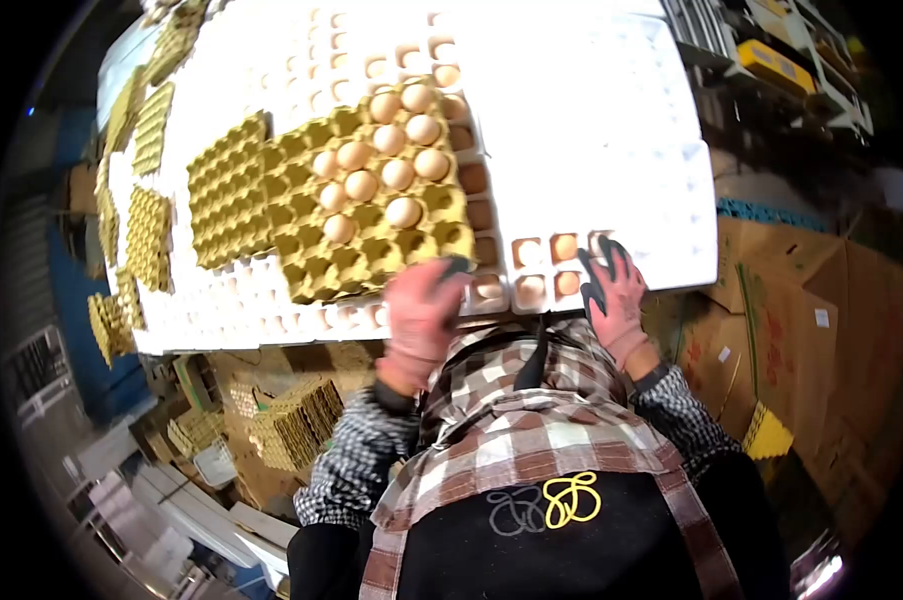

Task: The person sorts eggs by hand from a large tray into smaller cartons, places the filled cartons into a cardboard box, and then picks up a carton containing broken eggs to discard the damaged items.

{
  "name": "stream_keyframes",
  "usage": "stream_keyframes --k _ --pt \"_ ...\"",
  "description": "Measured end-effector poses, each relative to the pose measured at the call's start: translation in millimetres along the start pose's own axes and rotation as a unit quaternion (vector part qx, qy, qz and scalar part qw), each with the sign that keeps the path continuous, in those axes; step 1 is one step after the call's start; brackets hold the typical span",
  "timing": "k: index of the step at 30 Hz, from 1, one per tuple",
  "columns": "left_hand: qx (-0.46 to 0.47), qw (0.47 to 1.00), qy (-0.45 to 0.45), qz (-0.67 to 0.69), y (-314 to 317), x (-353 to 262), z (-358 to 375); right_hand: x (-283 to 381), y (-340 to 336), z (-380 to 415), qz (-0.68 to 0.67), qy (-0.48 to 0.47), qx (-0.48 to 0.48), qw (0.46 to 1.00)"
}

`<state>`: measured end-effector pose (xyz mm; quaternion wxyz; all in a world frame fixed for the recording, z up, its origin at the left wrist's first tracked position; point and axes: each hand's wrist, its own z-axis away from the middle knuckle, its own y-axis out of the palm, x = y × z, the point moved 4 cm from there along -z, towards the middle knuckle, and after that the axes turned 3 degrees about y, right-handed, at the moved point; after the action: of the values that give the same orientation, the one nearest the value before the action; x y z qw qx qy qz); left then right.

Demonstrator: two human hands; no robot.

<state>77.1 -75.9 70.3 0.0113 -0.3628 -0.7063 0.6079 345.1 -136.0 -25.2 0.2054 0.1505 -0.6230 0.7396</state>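
My right hand (pixel 619 305), in a pink glove with dark fingertips, reaches down to the white tray (pixel 651 260) at the table's front edge. Its thumb and fingers close around a pale brown egg (pixel 599 242). Beside it, other eggs (pixel 564 247) sit in the tray's front pockets. My left hand (pixel 421 312), gloved the same way, is blurred by motion at the near right corner of a yellowish egg carton (pixel 371 268); its fingers are curled, and I cannot tell whether they hold anything. Several eggs (pixel 361 185) rest in the carton's right half, while its front cups hold none.
Another egg carton (pixel 229 190) overlaps the left side, with more cartons (pixel 149 233) along the table's left edge. Egg-filled white trays (pixel 346 322) lie underneath. Cardboard boxes (pixel 821 330) stand right of me; stacked cartons (pixel 296 425) sit below on the left.
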Motion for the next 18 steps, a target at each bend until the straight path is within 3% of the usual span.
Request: stream_keyframes --k 1,2,3,4,5,7,8,9,10,11,12,13,14,15,16,17,18 --pt "-0.081 0.996 -0.034 -0.034 -25.5 36.7 4.4 12.0 -11.1 -5.7 -0.049 0.034 -0.04 0.997" --pt "-0.091 0.986 -0.115 -0.08 -52.5 62.9 -1.8 44.1 -29.1 -23.1 -0.134 -0.017 -0.098 0.986" --pt "-0.016 0.964 -0.167 -0.205 -58.0 79.4 -8.6 81.1 -38.5 -38.4 -0.242 -0.025 -0.095 0.965" --pt "0.065 0.964 -0.201 -0.164 -50.7 109.8 -3.1 117.2 -42.5 -52.4 -0.193 -0.109 -0.082 0.972" --pt "0.059 0.971 -0.17 -0.155 -62.0 112.8 -11.2 159.9 -47.3 -68.2 -0.188 -0.201 -0.035 0.961" --pt "0.04 0.983 -0.176 -0.045 -75.0 139.3 -2.7 216.6 -14.8 -101.6 0.038 -0.331 -0.038 0.942" --pt "-0.057 0.969 -0.231 0.072 -84.2 143.1 1.9 222.8 2.1 -118.8 0.096 -0.321 -0.012 0.942" --pt "-0.059 0.938 -0.301 0.158 -84.6 162.5 15.7 228.3 14.0 -129.7 0.155 -0.306 0.015 0.939" --pt "-0.028 0.971 -0.233 0.049 -86.3 165.4 25.1 221.0 10.1 -134.7 0.031 -0.306 0.018 0.951" --pt "-0.006 0.984 -0.165 -0.061 -88.3 155.1 20.6 220.0 -11.4 -134.7 -0.049 -0.244 0.05 0.967" --pt "0.06 0.987 -0.114 -0.098 -79.3 144.5 12.7 213.1 -11.6 -139.8 -0.351 -0.162 0.108 0.916" --pt "0.079 0.982 -0.1 -0.138 -66.6 140.9 10.8 203.2 -6.9 -139.4 -0.616 -0.053 0.16 0.77" --pt "0.046 0.986 -0.111 -0.112 -64.4 150.2 10.5 191.9 -6.5 -147.6 -0.688 0.015 0.183 0.702" --pt "0.016 0.989 -0.116 -0.087 -66.5 156.4 8.1 197.7 -9.4 -153.6 -0.661 0.023 0.225 0.716" --pt "-0.012 0.987 -0.157 0.003 -73.7 162.0 7.4 207.6 -11.2 -160.2 -0.558 -0.021 0.204 0.804" --pt "-0.119 0.937 -0.226 0.239 -70.4 176.8 18.2 224.4 -10.7 -167.0 -0.441 -0.067 0.179 0.877" --pt "-0.178 0.862 -0.29 0.377 -77.4 185.5 21.5 250.9 -18.3 -166.7 -0.241 -0.181 0.076 0.95"
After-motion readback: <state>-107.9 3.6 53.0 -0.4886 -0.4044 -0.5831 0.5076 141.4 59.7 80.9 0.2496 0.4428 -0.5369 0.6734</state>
